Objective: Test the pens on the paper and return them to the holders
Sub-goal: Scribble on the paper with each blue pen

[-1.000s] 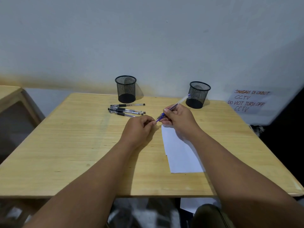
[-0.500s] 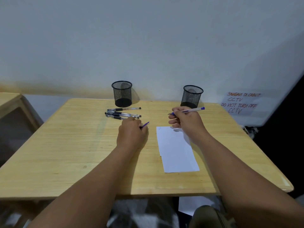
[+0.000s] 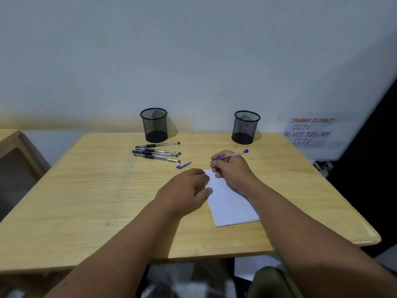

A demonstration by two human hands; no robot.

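Note:
My right hand [image 3: 231, 171] grips a blue pen [image 3: 236, 155] in a writing hold, tip pointing left just above the top edge of the white paper [image 3: 231, 203]. The pen's blue cap [image 3: 183, 165] lies loose on the wooden table [image 3: 96, 190], left of the pen tip. My left hand [image 3: 187, 190] rests flat with its fingers on the paper's left edge and holds nothing. Several black pens [image 3: 156, 152] lie side by side in front of the left mesh holder [image 3: 154, 125]. The right mesh holder [image 3: 246, 126] stands behind my right hand. Both holders look empty.
A white wall runs right behind the table. A handwritten CCTV notice [image 3: 309, 131] hangs on it at the right. Another wooden table [image 3: 8, 138] stands at the far left. The table's front edge is close to my body.
My left hand pulled the cap off the blue pen, set it down on the table and moved onto the paper. My right hand turned the pen into a writing hold.

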